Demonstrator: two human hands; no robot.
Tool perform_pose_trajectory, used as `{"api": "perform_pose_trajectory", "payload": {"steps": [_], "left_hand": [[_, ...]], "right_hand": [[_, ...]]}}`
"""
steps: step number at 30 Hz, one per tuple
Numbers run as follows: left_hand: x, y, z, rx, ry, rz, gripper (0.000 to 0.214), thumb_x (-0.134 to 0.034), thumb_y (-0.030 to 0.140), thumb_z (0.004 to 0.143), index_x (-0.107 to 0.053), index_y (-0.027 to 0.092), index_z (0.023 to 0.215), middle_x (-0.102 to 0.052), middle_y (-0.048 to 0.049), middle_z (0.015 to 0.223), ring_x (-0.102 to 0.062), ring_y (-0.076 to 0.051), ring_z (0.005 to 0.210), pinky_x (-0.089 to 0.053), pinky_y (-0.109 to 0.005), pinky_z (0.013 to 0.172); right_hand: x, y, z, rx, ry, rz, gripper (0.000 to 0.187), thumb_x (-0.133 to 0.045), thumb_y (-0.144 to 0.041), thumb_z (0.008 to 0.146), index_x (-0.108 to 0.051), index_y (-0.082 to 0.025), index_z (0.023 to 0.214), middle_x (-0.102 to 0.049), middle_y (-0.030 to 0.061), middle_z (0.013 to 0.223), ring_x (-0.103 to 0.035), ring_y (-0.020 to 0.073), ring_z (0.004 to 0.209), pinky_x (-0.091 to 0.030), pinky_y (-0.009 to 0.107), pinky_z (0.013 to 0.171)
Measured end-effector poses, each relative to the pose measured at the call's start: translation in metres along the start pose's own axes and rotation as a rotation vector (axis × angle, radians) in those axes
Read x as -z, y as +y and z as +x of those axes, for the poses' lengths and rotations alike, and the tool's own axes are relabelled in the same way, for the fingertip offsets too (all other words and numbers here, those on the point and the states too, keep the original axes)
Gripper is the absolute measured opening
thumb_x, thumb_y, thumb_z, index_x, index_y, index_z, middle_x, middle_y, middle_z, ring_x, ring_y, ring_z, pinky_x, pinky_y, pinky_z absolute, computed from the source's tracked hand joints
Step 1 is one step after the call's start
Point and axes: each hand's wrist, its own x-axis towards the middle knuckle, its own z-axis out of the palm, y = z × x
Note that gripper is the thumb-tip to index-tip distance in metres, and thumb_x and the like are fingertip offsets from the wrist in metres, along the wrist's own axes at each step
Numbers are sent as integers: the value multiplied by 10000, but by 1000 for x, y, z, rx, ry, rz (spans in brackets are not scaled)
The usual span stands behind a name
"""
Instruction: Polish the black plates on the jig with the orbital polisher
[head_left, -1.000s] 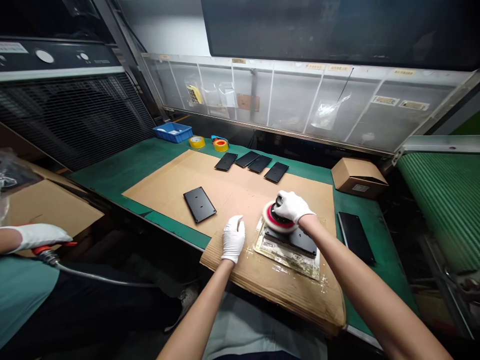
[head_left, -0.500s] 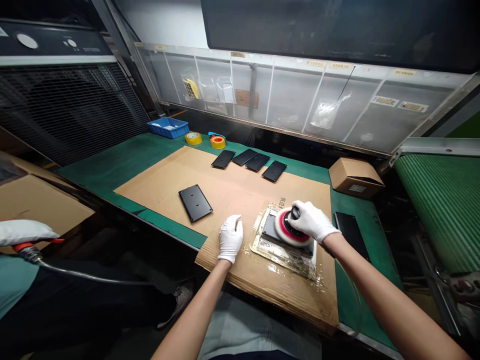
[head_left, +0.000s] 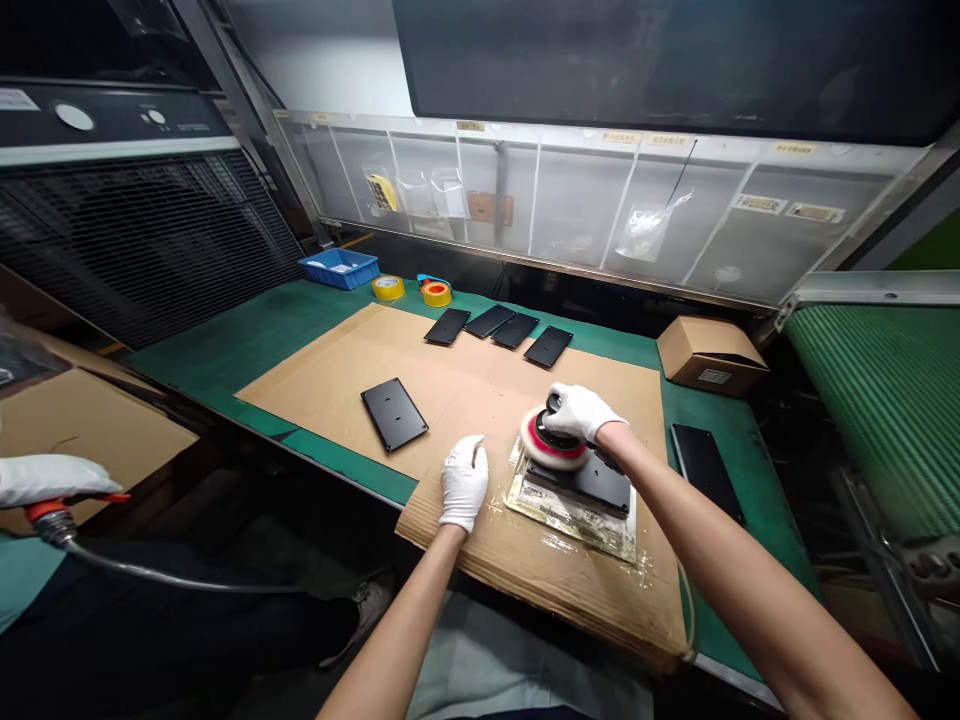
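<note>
White wool pad [head_left: 550, 445] of the orbital polisher [head_left: 553, 404] sits on a black plate [head_left: 600, 483] near the front edge of the cardboard sheet [head_left: 540, 575], the polisher gripped in the gloved right hand [head_left: 581, 412]; the open left hand [head_left: 464, 484] rests beside it. Keeping the pad level buffs evenly.

Panel labels [head_left: 759, 204], unreadably small.

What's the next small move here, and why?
Probably bring the left hand onto the black plate to steady it. The right hand grips the orbital polisher at the plate's end, the plate lies on a smeared, slick-looking sheet, and the left hand sits apart on the cardboard.
</note>
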Motion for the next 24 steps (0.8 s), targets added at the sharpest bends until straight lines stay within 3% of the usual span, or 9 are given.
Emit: {"api": "perform_pose_trajectory", "payload": {"steps": [4, 8, 14, 19, 24], "left_hand": [[0, 2, 1, 1, -8, -3, 256, -541, 201, 940, -726, 187, 1116, -762, -135, 1163, -718, -285, 1097, -543, -508, 1075], [1, 4, 1, 9, -17, -13, 257, -538, 208, 937, -723, 190, 1115, -765, -126, 1149, -723, -277, 1080, -555, -489, 1062], [1, 6, -1, 18, -16, -24, 259, -534, 215, 948, -722, 188, 1125, -763, -131, 1164, -719, -274, 1093, -549, -486, 1071], [1, 5, -2, 24, -23, -8, 263, -532, 214, 952, -726, 189, 1126, -760, -135, 1175, -713, -280, 1110, -540, -498, 1082], [2, 6, -3, 35, -23, -26, 268, -533, 211, 952, -729, 191, 1134, -759, -130, 1173, -715, -276, 1109, -550, -486, 1069]], "right_hand": [[4, 22, -16, -59, 25, -11, 360, -659, -390, 810, -689, -224, 1128, -749, 102, 1056, -684, 242, 859, -437, 288, 685], [-1, 43, -54, -142, 86, -55, 355, -621, -440, 861, -686, -238, 1145, -710, 114, 1056, -679, 243, 818, -418, 292, 662], [-13, 45, -105, -149, 112, -52, 425, -615, -539, 891, -662, -280, 1224, -672, 93, 1022, -661, 233, 798, -413, 297, 693], [-14, 28, -88, -178, 110, -105, 384, -590, -523, 899, -676, -277, 1182, -672, 105, 1030, -660, 248, 802, -396, 307, 670], [-12, 6, -66, -86, 56, -89, 367, -588, -499, 905, -677, -297, 1198, -665, 103, 1059, -661, 244, 797, -426, 314, 684]]}}
